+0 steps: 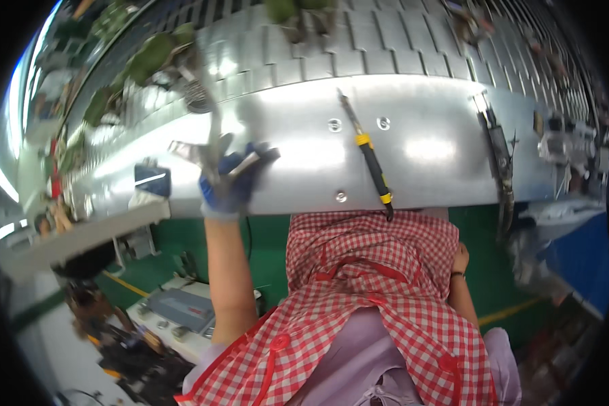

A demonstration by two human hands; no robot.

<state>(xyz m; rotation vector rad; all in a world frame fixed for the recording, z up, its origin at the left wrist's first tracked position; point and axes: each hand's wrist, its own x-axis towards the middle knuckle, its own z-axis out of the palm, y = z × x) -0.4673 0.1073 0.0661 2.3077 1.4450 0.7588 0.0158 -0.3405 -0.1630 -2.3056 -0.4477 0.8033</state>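
- While I am watching from afar through the head camera, the left hand (224, 193), in a blue glove, is working over the left part of the metal tabletop (291, 179), near its near edge.
- That hand is closing around a grey metal piece (249, 163); blur is hiding the exact placing of the fingers, but I am seeing the piece lying across them.
- The right hand (460, 260) is hanging below the near edge, beside the checked apron (372, 250); the cloth is partly covering it, so I am not managing to tell whether it is open or closed.
- A black-and-yellow hand tool (370, 161) is lying at a slant across the middle, its thin tip pointing to the far edge and its butt reaching the near edge.
- Toward the right edge, a long dark tool (499, 159) is lying lengthwise, its lower end passing over the near edge.
- Left of the gloved hand, a dark blue block (152, 178) is sitting near the near left corner.
- Beyond the far edge, a slatted belt (386, 40) is carrying green objects (149, 57), blurred at its left.
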